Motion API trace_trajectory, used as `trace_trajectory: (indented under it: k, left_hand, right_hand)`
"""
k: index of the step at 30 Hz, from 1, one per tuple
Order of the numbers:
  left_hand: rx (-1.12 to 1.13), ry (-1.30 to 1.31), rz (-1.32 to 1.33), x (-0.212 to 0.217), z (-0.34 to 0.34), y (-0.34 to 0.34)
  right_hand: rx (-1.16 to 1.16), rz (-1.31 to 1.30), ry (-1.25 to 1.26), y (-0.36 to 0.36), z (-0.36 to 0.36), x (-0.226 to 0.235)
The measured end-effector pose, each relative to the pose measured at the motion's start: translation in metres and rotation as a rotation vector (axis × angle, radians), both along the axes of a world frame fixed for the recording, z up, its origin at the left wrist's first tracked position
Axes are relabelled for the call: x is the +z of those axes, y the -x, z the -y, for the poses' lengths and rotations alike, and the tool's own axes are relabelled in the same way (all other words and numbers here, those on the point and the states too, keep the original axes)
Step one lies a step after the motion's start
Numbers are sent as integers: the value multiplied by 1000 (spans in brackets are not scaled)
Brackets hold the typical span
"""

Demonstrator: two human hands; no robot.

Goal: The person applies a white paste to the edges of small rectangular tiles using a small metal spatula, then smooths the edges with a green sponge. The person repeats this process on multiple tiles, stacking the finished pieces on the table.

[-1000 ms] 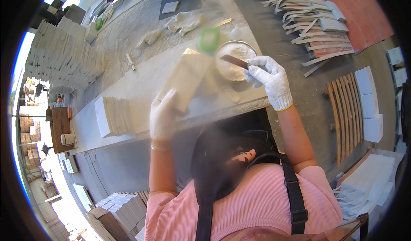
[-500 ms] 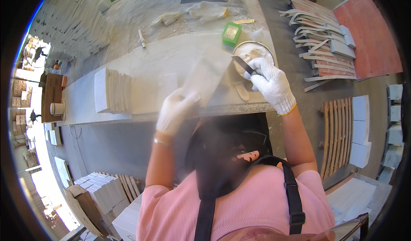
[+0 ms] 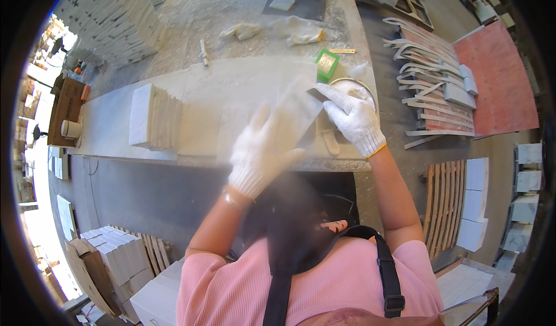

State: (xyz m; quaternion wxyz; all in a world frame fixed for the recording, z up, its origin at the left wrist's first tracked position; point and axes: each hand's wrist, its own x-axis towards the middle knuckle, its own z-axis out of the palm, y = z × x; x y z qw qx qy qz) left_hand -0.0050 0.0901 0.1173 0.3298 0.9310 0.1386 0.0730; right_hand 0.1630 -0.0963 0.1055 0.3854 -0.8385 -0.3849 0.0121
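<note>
My left hand (image 3: 260, 146), in a white knit glove, has its fingers spread and its thumb stretched out. It lies against the near left side of a pale stone tile (image 3: 301, 108), and haze blurs the contact. My right hand (image 3: 353, 120), gloved too, is closed around a putty knife; the knife's dark blade (image 3: 315, 94) is at the tile's upper right edge, its handle hidden by the fingers. Just beyond that hand, partly covered by it, is a round tub of white paste (image 3: 354, 88). A pale wooden-looking tool (image 3: 330, 143) lies below the tub.
A row of upright tiles (image 3: 152, 117) stands left on the bench. Behind the tub sits a green box (image 3: 327, 64). Loose gloves (image 3: 295, 30) and a white stick (image 3: 204, 53) lie farther back. Curved strips (image 3: 434, 82) are stacked to the right, beyond the bench edge.
My left hand has loosened from its pinch on the tile and spread its fingers. The putty knife has come down against the tile's edge. The view has shifted slightly.
</note>
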Motion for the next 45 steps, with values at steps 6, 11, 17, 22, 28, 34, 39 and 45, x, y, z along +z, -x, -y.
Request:
trace_trajectory:
  k: [6,11,17,22,28,34,39,45]
  left_hand:
    - [-5,-15,33,4,1,-2]
    - [10,-24,17,5,3,-4]
    - [11,1,-35,10,3,-6]
    - [5,14,-35,8,1,-5]
    - [-27,-6,-3,3,-4,-4]
    - [-11,3,-28,7,-1,-6]
    - [2,29,-39,12,0,-7]
    - [-18,-84,292,5,-1,-9]
  right_hand:
    - [-22,-147,71,4,-6,6]
    - [-23,-102,100,10,-5,4]
    - [-22,35,49,20,-2,2]
    - [-50,-83,117,27,5,17]
    - [23,-6,64,4,-6,16]
    - [67,-15,151,-3,-5,6]
    - [109,-133,14,31,8,8]
    - [20,71,52,4,4,10]
